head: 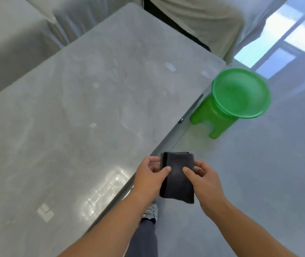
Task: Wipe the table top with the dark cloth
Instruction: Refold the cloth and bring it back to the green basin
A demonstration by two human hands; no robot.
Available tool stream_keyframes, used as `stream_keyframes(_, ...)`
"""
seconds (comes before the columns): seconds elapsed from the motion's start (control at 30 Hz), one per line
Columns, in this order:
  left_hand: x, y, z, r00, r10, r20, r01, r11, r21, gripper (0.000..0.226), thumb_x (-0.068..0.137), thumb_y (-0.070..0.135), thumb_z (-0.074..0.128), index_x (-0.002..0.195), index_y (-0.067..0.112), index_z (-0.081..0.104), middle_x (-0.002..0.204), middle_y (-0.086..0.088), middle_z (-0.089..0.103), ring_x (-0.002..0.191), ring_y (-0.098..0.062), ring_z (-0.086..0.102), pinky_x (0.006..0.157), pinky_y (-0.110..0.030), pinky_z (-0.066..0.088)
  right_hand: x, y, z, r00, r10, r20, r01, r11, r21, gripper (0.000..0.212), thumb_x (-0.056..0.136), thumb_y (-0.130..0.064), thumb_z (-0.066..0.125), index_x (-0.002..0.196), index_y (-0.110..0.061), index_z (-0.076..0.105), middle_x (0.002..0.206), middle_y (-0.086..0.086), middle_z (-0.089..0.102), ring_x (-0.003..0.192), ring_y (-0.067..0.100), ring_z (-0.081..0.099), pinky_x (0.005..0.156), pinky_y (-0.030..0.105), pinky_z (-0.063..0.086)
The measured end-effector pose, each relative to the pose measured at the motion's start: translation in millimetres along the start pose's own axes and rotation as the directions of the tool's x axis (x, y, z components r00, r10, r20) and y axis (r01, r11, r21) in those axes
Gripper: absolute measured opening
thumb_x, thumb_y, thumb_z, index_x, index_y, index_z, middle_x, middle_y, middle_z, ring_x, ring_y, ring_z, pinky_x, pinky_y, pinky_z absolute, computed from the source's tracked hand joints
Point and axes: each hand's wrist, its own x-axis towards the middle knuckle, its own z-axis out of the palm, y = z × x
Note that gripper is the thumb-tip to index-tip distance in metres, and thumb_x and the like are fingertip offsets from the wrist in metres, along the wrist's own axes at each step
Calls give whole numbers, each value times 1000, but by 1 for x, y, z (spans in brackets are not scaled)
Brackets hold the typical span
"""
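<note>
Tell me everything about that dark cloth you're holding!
The dark cloth is charcoal grey and looks soft, like a towel, with a black strip along its left edge. It is folded into a thick rectangle. The left hand and right hand pinch its two sides, thumbs on top. It is held up beside the table edge, above the floor, not touching the table top.

The dark cloth point(178, 178) is charcoal grey, plain and unpatterned, with a black band along its 9 o'clock edge. The table point(84, 101) is pale grey with a faint marbled veining, white glare patches near 6 o'clock and a few small whitish marks; the floor point(259, 173) is a plain pale blue-grey. At 2 o'clock the basin point(240, 93) and the stool point(213, 117) under it are both bright translucent green, the trouser leg point(146, 238) is dark grey-blue, and the shoe point(150, 212) is grey and white.
</note>
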Motion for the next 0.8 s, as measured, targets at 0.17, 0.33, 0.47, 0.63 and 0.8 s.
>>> stream_keyframes(0.17, 66, 63, 76, 996, 77, 53, -83, 990, 115, 29, 78, 19, 82, 94, 22, 58, 86, -1, 73, 79, -16, 72, 72, -33, 58, 72, -53, -50, 997, -27, -75, 26, 999, -19, 17, 94, -15, 67, 110, -21, 64, 86, 0, 77, 78, 16, 74, 68, 35, 62)
stream_keyframes(0.33, 147, 113, 146, 964, 159, 211, -219, 928, 300, 25, 79, 19, 79, 78, 20, 55, 74, 5, 62, 62, -1, 58, 61, -15, 47, 157, -91, -92, 984, -38, -175, 40, 999, 4, 39, 94, -12, 66, 126, -29, 56, 90, 3, 76, 83, 19, 74, 74, 41, 61)
stream_keyframes(0.47, 207, 134, 197, 932, 149, 331, -275, 885, 376, 21, 82, 10, 75, 85, 25, 61, 85, 6, 68, 69, 4, 64, 64, -14, 51, 225, -102, -120, 963, -83, -256, 78, 997, -29, 58, 95, -12, 65, 144, -33, 43, 98, 5, 70, 84, 14, 71, 60, 19, 54)
stream_keyframes(0.63, 269, 134, 262, 897, 149, 416, -334, 844, 419, 30, 86, 2, 70, 93, 30, 63, 93, 16, 66, 75, 18, 60, 61, -3, 45, 293, -92, -154, 958, -125, -257, 108, 991, -80, 59, 93, -7, 65, 142, -36, 47, 106, 3, 67, 92, 18, 69, 73, 34, 61)
stream_keyframes(0.8, 320, 114, 309, 872, 107, 478, -373, 778, 505, 38, 88, 2, 68, 110, 30, 58, 103, 18, 60, 91, 1, 62, 60, -8, 51, 351, -63, -182, 975, -136, -177, 104, 979, -178, 64, 83, -5, 75, 139, -26, 53, 107, -8, 65, 89, 6, 67, 65, 16, 56)
